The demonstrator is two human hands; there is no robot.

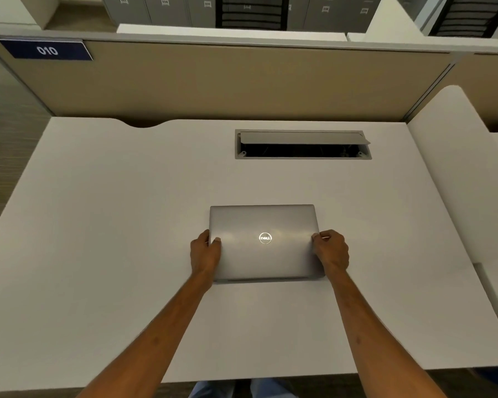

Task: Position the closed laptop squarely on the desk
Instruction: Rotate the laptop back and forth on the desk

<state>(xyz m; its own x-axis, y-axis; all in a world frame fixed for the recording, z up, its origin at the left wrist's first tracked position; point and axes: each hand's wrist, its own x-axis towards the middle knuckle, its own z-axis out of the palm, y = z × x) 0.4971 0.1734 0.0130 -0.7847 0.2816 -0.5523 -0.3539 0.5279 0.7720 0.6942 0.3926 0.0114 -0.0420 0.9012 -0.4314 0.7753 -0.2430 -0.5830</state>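
A closed silver laptop [263,222] with a round logo on its lid lies flat on the white desk [112,225], a little right of the middle. Its edges run roughly parallel to the desk's front edge. My left hand [205,252] grips the laptop's left side, thumb on the lid. My right hand [331,251] grips the right side the same way, with its fingers curled around the edge.
A grey cable hatch [302,145] with its lid raised is set into the desk behind the laptop. A tan partition [213,81] with a blue "010" sign [46,50] stands at the back. A white divider [457,168] bounds the right side.
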